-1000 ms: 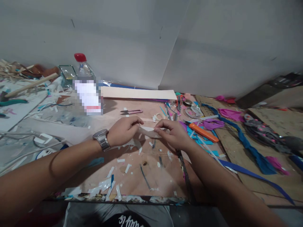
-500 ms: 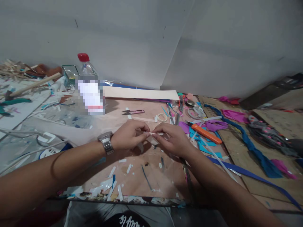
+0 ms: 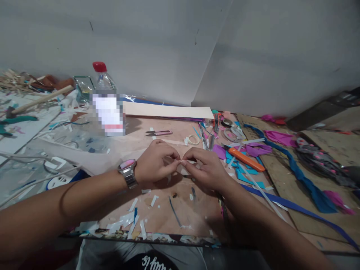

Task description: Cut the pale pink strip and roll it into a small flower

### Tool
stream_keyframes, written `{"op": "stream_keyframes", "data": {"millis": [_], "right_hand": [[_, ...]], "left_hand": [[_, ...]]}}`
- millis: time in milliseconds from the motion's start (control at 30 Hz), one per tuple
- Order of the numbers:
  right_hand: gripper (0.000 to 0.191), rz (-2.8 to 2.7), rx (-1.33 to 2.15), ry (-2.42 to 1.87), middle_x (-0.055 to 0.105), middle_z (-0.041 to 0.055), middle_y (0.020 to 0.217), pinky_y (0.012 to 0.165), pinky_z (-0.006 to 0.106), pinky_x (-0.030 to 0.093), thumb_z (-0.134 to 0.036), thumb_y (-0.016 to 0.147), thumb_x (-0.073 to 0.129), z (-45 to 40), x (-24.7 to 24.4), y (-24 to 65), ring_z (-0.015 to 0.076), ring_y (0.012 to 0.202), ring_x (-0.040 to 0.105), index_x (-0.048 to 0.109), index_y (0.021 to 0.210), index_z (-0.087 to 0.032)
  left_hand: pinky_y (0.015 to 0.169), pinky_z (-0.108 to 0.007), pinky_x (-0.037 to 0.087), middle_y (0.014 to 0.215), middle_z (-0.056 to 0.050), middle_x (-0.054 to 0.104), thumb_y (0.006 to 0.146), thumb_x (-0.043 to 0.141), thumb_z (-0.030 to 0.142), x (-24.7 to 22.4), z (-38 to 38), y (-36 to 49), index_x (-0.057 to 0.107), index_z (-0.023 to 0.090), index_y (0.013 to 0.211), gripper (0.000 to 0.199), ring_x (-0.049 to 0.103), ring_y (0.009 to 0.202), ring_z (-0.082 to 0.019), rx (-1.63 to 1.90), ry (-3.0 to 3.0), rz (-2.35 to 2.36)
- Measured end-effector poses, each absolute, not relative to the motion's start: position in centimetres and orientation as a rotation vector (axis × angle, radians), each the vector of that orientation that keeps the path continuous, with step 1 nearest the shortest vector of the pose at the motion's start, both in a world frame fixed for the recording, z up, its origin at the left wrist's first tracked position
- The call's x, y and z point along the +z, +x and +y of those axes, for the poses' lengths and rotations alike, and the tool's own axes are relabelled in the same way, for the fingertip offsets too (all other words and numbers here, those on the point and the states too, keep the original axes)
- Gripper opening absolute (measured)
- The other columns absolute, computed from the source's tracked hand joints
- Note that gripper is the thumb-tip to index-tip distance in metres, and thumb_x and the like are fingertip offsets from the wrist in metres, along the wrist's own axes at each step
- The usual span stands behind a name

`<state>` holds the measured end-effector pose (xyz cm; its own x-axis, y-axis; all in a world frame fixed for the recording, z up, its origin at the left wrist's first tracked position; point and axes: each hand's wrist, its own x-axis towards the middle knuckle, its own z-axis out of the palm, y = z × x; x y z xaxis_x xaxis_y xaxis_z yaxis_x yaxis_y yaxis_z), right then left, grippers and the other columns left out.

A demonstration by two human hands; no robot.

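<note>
My left hand [image 3: 158, 162] and my right hand [image 3: 206, 167] meet fingertip to fingertip above the middle of the work table. Thumb and forefinger of each are pinched on a thin, pale strip [image 3: 192, 162], mostly hidden by the fingers; its material is unclear. A steel watch [image 3: 128, 173] sits on my left wrist. Just beyond my hands lie thread snips [image 3: 159, 132] with pink handles and a small roll of cream tape [image 3: 193, 140]. An orange utility knife [image 3: 246, 159] rests on blue and purple scraps to the right of my right hand.
White strip offcuts [image 3: 126, 218] litter the table's near edge. At the back are a long cream board [image 3: 168, 111] and a red-capped bottle [image 3: 105, 80]. Cables and a power strip [image 3: 57, 182] lie left. Cardboard [image 3: 306, 225] and a blue fabric strip [image 3: 298, 170] lie right.
My left wrist has turned a little, bringing the watch face into sight. The fingertips stay pinched together, and less of the pale strip shows beneath them.
</note>
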<state>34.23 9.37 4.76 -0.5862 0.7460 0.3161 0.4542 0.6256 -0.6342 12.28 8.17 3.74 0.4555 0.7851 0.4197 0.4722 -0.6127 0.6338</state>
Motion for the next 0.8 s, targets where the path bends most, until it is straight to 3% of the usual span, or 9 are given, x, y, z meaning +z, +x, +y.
{"op": "stream_keyframes", "data": {"millis": [133, 333, 533, 800], "right_hand": [[0.016, -2.191, 0.775, -1.008, 0.068, 0.0023, 0.076, 0.066, 0.028, 0.044, -0.028, 0.092, 0.061, 9.1, 4.7, 33.7, 0.0166, 0.070, 0.061, 0.065, 0.079, -0.020], [0.013, -2.053, 1.022, -1.084, 0.058, -0.0023, 0.067, 0.061, 0.025, 0.042, -0.024, 0.087, 0.056, 9.1, 4.4, 33.5, 0.0141, 0.063, 0.053, 0.057, 0.075, -0.020], [0.014, -2.223, 0.924, -1.161, 0.072, 0.0021, 0.086, 0.073, 0.028, 0.047, -0.030, 0.092, 0.061, 10.0, 4.2, 34.1, 0.0186, 0.080, 0.064, 0.070, 0.091, -0.020], [0.012, -2.279, 0.906, -1.145, 0.072, 0.0017, 0.085, 0.070, 0.027, 0.047, -0.028, 0.092, 0.061, 10.0, 4.3, 34.2, 0.0177, 0.078, 0.065, 0.070, 0.091, -0.020]], "left_hand": [[0.102, -0.044, 0.034, 0.087, 0.000, 0.077, 0.094, 0.061, 0.031, 3.8, 7.8, 12.6, 0.070, 0.022, 0.089, 0.014, 0.068, 0.086, -0.020, 0.957, 2.371, 1.087], [0.088, -0.038, 0.040, 0.087, -0.003, 0.076, 0.098, 0.056, 0.036, 3.4, 8.1, 12.5, 0.072, 0.021, 0.090, 0.023, 0.066, 0.088, -0.021, 0.867, 2.329, 1.097], [0.084, -0.036, 0.042, 0.081, -0.002, 0.076, 0.097, 0.058, 0.036, 3.1, 9.0, 12.0, 0.076, 0.023, 0.087, 0.024, 0.066, 0.079, -0.020, 0.800, 2.304, 1.143], [0.078, -0.031, 0.046, 0.079, -0.002, 0.076, 0.094, 0.059, 0.032, 3.0, 9.1, 11.8, 0.077, 0.022, 0.085, 0.023, 0.069, 0.075, -0.018, 0.769, 2.249, 1.126]]}}
